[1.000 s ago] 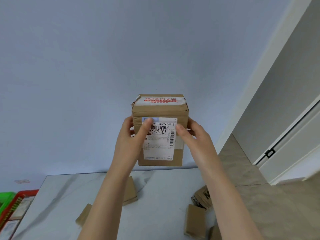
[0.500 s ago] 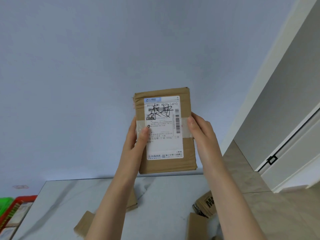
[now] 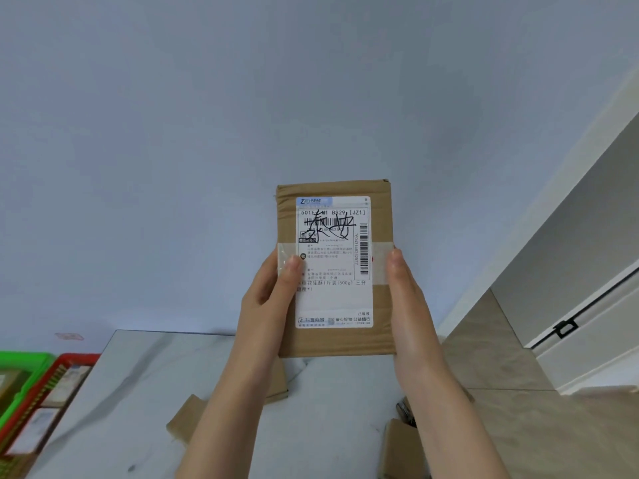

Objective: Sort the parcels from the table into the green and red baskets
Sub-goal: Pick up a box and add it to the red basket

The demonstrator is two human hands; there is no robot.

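Parcel [image 3: 333, 340] held upright in both hands, raised clear above the far side of a marble table [image 3: 138, 392], printed face toward the camera. Off the table's left edge, a green basket [image 3: 24, 361] and a red basket [image 3: 74, 359] side by side, the red one showing labelled packets inside. On the near tabletop, loose parcels [image 3: 185, 418] waiting, partly hidden by the forearms. On the left edge, left hand [image 3: 269, 302] clamped, thumb [image 3: 290, 271] pressed across the tape on the front. Along the right edge, right hand [image 3: 408, 305] holding, fingers behind out of sight. Shipping label [image 3: 333, 299] legible, scrawled over in black marker. Probably being read to pick a basket — easy to misread the scrawl and choose the wrong colour. Edge-only grip too — could slip during the swing left and land on the boxes below.
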